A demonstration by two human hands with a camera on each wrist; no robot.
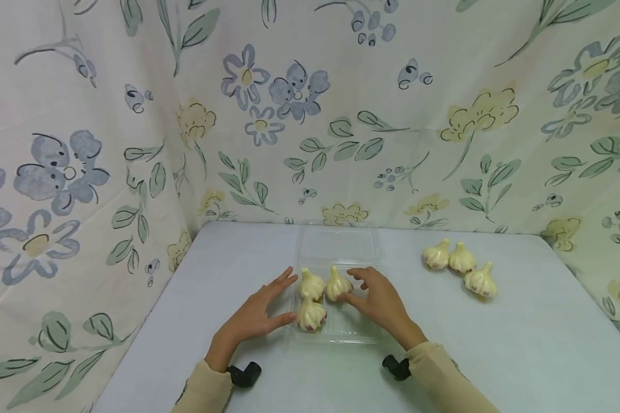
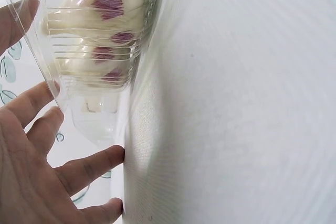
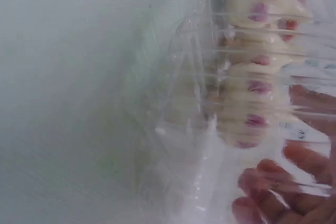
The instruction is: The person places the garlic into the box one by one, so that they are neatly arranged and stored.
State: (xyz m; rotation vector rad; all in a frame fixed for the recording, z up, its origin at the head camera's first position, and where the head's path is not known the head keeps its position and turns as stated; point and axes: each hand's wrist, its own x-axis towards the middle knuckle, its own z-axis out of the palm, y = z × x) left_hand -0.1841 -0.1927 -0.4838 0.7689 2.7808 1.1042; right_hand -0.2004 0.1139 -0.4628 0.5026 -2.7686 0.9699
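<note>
A clear plastic clamshell box [image 1: 351,330] lies with its lid [image 1: 338,245] folded back. Inside are three garlic bulbs: a rear left bulb [image 1: 312,285], a front left bulb [image 1: 312,316] and a rear right bulb [image 1: 337,287]. My left hand [image 1: 255,315] spreads its fingers along the box's left side; in the left wrist view, fingertips [image 2: 51,115] rest at the clear rim. Reaching over the right side, my right hand [image 1: 383,298] has its thumb at the rear right bulb, its fingers apart from the thumb. The right wrist view shows those fingers [image 3: 273,182] through the clear wall.
To the right on the white table [image 1: 522,344], three more garlic bulbs [image 1: 462,258] lie grouped together. A floral cloth [image 1: 341,86] hangs behind the table and along its left side. Black wrist cameras [image 1: 245,374] sit below both hands.
</note>
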